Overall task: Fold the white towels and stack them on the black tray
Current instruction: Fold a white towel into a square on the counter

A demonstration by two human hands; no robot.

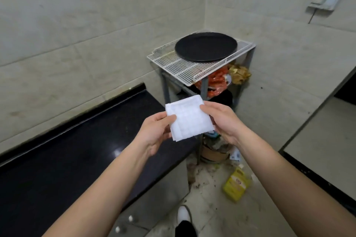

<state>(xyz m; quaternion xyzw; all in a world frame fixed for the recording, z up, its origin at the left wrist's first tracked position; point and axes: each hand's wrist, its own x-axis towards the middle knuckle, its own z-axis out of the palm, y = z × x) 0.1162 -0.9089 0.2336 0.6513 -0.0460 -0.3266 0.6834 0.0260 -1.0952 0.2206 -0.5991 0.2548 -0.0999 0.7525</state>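
White towel (189, 119), folded into a small layered square, hangs in mid-air at the centre of your view, over the end of the dark counter (77, 140). You grip it by opposite edges, probably to keep the layers flat and aligned. Your left hand (156, 131) pinches the 9 o'clock edge with the thumb pressed on top, and your right hand (221, 123) curls its fingers round the 3 o'clock edge. The black tray (206, 46) sits at 12 o'clock on the wire rack (183, 67), well apart and with no towel on it yet, so this one likely starts the stack.
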